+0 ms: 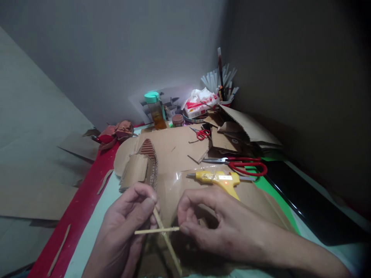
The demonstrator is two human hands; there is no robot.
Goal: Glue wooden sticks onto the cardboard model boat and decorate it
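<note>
My left hand is closed in a pinch on the upper end of a thin wooden stick, which slants down to the right. A shorter, thinner wooden stick crosses it, its right end pinched between the thumb and fingers of my right hand. Whether the two sticks are joined at the crossing I cannot tell. Beyond my right hand lies a yellow hot glue gun with an orange light showing, its nozzle pointing left. Past my left hand rests a cardboard model shaped like a boat with a pointed striped end.
Large red-handled scissors lie behind the glue gun, small red scissors farther back. Cardboard scraps pile up at right, near a black glossy slab. A teal-lidded bottle and a tissue pack stand by the wall.
</note>
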